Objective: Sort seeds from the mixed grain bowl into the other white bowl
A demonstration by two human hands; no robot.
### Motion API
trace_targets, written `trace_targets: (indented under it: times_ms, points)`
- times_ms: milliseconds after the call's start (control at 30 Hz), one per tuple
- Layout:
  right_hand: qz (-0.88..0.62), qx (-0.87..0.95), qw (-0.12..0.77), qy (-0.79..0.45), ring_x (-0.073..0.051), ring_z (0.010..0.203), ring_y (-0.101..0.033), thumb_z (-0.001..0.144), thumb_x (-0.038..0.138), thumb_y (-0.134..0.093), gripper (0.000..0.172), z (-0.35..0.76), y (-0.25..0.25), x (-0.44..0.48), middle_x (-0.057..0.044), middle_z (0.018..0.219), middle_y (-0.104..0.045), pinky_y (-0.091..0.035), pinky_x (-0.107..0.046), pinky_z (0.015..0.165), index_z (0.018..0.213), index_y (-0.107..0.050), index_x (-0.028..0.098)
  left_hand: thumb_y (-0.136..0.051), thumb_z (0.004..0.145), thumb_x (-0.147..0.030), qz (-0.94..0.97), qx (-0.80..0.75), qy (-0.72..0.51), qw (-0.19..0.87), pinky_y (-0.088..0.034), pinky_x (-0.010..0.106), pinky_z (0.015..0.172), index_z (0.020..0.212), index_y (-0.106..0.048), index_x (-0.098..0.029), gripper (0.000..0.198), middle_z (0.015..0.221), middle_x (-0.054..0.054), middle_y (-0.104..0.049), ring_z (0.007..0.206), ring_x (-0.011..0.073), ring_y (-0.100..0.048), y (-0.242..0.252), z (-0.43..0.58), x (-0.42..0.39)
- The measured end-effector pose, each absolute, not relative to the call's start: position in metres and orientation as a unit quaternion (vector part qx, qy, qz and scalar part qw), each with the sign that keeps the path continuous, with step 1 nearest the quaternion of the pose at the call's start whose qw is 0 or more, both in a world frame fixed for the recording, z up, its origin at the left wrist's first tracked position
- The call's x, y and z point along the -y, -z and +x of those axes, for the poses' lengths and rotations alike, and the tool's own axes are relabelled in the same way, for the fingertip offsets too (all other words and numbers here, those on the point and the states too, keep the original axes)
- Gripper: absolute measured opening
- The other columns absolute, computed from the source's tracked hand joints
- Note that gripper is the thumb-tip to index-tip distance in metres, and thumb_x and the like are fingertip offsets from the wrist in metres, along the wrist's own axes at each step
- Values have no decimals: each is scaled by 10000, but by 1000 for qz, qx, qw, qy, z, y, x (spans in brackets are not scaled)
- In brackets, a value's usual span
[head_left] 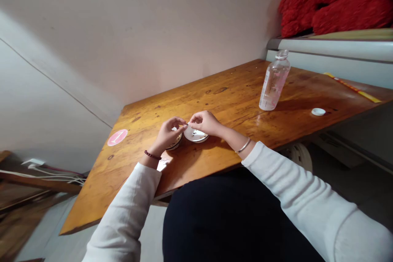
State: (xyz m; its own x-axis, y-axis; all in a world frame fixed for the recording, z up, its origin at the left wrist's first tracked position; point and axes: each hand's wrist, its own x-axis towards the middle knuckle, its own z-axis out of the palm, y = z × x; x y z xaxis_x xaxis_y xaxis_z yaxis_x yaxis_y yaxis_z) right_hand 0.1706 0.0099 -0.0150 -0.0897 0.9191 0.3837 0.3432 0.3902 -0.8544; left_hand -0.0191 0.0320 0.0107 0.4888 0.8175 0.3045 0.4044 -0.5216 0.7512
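My left hand (170,132) and my right hand (205,123) meet fingertip to fingertip over two small bowls. Each is closed in a pinch, thumb against forefinger. A tiny dark thing sits at the touching fingertips, too small to name. Under my right hand stands a white bowl (196,136) with a few dark bits in it. The other bowl (175,145), with brownish bits inside, is partly hidden behind my left hand. Something white (163,161) lies on the table by my left wrist.
The wooden table (147,118) meets the wall at the back. A clear bottle (274,84) without its cap stands on the right, near a white cap (318,111) and a yellow stick-like wrapper (351,86). A pink round sticker (117,137) marked 1 is at left.
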Motion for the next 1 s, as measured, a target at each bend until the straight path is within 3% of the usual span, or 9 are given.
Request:
trace_targets:
  times_ms: [200, 500, 667, 1000]
  points:
    - [-464, 677, 487, -299, -104, 592, -542, 705, 258, -657, 158, 170, 14, -9, -24, 643, -644, -383, -201, 544, 764, -723, 127, -640, 785, -477, 825, -391, -300, 279, -487, 297, 754, 1005, -686, -150, 396, 968, 101, -716, 870, 207, -649, -15, -19, -29]
    - [-465, 681, 480, -299, -113, 612, -575, 722, 261, -665, 155, 171, 15, -9, -35, 672, -672, -409, -204, 554, 781, -728, 132, -630, 785, -502, 824, -391, -307, 272, -492, 270, 696, 918, -702, -141, 392, 877, 86, -720, 801, 194, -644, -12, -20, -31]
    - [-436, 682, 491, -323, -144, 705, -648, 743, 295, -687, 181, 172, 14, -8, -68, 781, -725, -478, -226, 647, 819, -740, 139, -639, 775, -512, 819, -400, -318, 261, -490, 274, 705, 905, -710, -142, 398, 871, 89, -723, 794, 198, -647, -12, -20, -32]
    - [-437, 678, 487, -335, -150, 651, -662, 620, 359, -805, 305, 171, 19, -11, -52, 703, -706, -473, -221, 588, 788, -680, 137, -599, 808, -504, 838, -395, -301, 228, -427, 238, 609, 886, -724, -157, 377, 769, 47, -696, 694, 159, -588, -11, -20, -31]
